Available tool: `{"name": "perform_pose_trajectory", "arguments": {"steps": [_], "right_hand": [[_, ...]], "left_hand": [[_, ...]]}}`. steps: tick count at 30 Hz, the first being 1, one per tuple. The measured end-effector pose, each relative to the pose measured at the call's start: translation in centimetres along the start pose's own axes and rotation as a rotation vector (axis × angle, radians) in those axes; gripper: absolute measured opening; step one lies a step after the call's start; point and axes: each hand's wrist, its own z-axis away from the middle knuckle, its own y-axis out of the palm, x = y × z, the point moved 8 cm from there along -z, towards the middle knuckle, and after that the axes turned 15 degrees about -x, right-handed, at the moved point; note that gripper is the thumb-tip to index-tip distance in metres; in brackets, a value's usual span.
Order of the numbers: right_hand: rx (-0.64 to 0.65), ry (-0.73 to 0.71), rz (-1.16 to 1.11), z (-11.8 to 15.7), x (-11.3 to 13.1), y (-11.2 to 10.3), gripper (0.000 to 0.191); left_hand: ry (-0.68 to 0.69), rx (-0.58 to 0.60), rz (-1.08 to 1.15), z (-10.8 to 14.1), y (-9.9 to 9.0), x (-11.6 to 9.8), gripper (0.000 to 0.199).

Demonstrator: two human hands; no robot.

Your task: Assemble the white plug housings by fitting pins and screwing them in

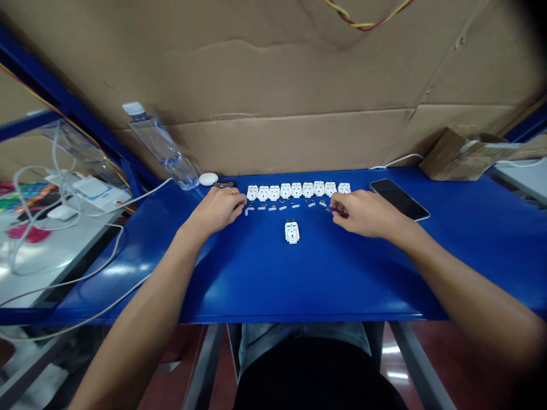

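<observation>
Several white plug housings (296, 190) stand side by side in a row at the back of the blue table. In front of them lie small pale strips (272, 208) and tiny screw-like pieces. One more white plug housing (292, 232), with two metal pins pointing away from me, lies alone between my hands. My left hand (220, 209) is closed, thumb against curled fingers, at the row's left end; whatever it may hold is hidden. At the right end, my right hand (361, 212) is closed around a slim dark-red tool (339, 213), like a small screwdriver.
A black-screened phone (399, 199) lies right of my right hand. Behind my left hand are a dark object (224, 184), a white round item (208, 179) and a water bottle (164, 147). A cardboard box (459, 156) stands back right; white cables (106, 259) cross the left side.
</observation>
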Motion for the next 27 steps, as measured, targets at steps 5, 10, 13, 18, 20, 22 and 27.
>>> {"name": "perform_pose_trajectory", "arguments": {"steps": [5, 10, 13, 18, 20, 22, 27], "right_hand": [[-0.005, -0.005, 0.000, 0.0, 0.0, 0.1, 0.013], [-0.015, -0.001, 0.012, -0.1, 0.0, -0.1, 0.014], [-0.102, 0.017, -0.021, -0.3, 0.0, -0.8, 0.020], [-0.409, 0.008, -0.453, 0.5, 1.2, -3.6, 0.052], [-0.483, 0.023, -0.740, 1.2, 1.9, -4.2, 0.050], [-0.535, 0.046, -0.974, 1.8, 2.6, -4.5, 0.042], [-0.588, 0.073, -1.182, 2.4, 3.7, -4.3, 0.028]], "left_hand": [[-0.003, -0.007, 0.034, 0.0, 0.4, -0.2, 0.020], [-0.076, -0.132, 0.160, 0.1, -0.3, 0.5, 0.015], [-0.155, -0.263, 0.333, 0.0, -1.9, -0.3, 0.014], [-0.192, -0.270, 0.792, -0.1, -2.7, -5.9, 0.014], [-0.167, -0.217, 0.960, -0.1, -2.2, -8.5, 0.015], [-0.171, -0.185, 1.110, -0.1, -1.6, -10.2, 0.015], [-0.236, -0.142, 1.362, 0.0, -0.2, -11.0, 0.016]]}}
